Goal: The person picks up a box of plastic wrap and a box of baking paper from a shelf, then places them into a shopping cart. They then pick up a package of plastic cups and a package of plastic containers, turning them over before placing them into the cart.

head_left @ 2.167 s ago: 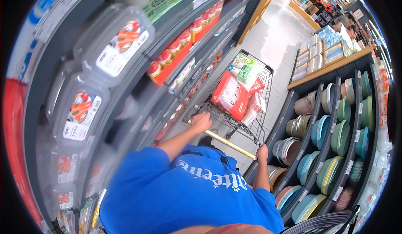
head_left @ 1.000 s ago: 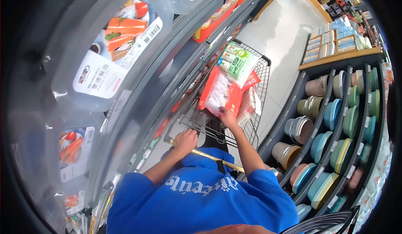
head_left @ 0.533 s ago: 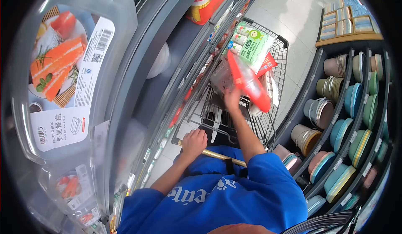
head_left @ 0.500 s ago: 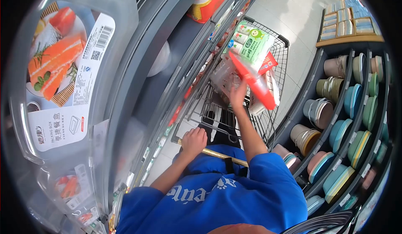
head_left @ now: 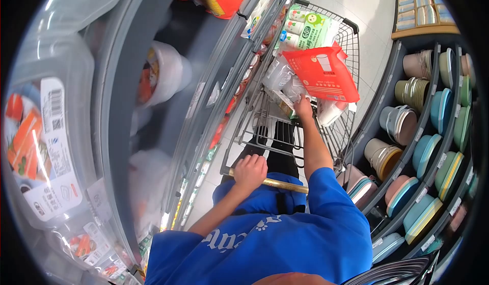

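My left hand [head_left: 250, 172] is wrapped round the gold-coloured handle [head_left: 285, 185] of a wire shopping cart [head_left: 352, 35]. My right hand [head_left: 304, 107] reaches into the cart, fingers closed at the edge of a clear plastic pack [head_left: 281, 76]. Just above these fingers, a red packet [head_left: 326, 73] printed with a white cup lies across the other goods. Behind it sits a green-and-white pack of rolls [head_left: 308, 29]. A white wrapped item [head_left: 332, 113] shows partly under the red packet.
Shelves on the left hold clear plastic boxes [head_left: 48, 157] with food-picture labels and a white tub [head_left: 165, 73]. Along the right, a dark rack [head_left: 374, 219] carries stacked coloured bowls [head_left: 427, 155] and buckets [head_left: 398, 124]. Pale tiled floor [head_left: 356, 5] stretches beyond the cart.
The red packet was tilted up in my right hand; now it lies flatter, and the hand is at the clear pack. My left hand stays on the handle. The view has shifted along the shelves.
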`<state>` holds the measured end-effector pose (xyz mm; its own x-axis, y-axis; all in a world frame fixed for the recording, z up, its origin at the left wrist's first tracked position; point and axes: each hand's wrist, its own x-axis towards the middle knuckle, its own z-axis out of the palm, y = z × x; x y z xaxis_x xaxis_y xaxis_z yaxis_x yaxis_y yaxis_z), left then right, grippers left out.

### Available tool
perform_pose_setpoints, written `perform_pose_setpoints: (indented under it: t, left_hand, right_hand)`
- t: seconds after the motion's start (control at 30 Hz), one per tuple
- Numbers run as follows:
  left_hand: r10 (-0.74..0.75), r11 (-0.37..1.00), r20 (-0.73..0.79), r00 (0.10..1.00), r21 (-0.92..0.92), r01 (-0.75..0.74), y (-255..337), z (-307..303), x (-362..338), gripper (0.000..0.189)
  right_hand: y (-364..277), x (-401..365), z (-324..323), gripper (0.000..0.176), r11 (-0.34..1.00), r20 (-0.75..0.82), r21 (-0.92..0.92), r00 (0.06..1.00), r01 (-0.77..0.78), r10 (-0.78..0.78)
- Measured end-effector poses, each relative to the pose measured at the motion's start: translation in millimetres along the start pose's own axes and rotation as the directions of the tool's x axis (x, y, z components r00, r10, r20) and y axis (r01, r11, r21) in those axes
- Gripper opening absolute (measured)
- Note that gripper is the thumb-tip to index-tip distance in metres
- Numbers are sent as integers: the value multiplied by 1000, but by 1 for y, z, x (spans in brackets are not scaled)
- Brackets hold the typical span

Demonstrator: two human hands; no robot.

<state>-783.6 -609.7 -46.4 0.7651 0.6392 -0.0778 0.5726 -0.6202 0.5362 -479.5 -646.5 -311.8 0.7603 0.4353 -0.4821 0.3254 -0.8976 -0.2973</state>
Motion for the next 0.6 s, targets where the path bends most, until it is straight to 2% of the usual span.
perform_pose_setpoints:
  t: [0.1, 0.23, 0.27, 0.37, 0.4, 0.6]
  left_hand:
    - [17, 1000, 31, 999, 1, -17, 9, 4, 3, 11]
    - [18, 1000, 74, 997, -8, -17, 17, 9, 5, 12]
    - [24, 1000, 82, 996, -4, -23, 19, 10, 3, 13]
    - [32, 999, 89, 996, -5, -31, 22, 14, 3, 13]
    - [28, 999, 98, 995, 18, -30, 24, 13, 5, 13]
    - [-9, 1000, 94, 996, 5, 8, 25, 11, 9, 13]
  right_hand:
    - [-3, 7, -16, 49, 999, 90, 22, 995, 35, -37]
    - [-4, 26, -30, 43, 935, 213, -308, 970, 179, -115]
    - [-9, 29, -33, 33, 911, 203, -369, 973, 182, -112]
    - [-4, 49, -14, 25, 823, 276, -485, 945, 295, -176]
    - [-6, 45, -19, 24, 792, 290, -493, 926, 360, -240]
    - [-5, 22, -56, 24, 694, 400, -494, 845, 524, -354]
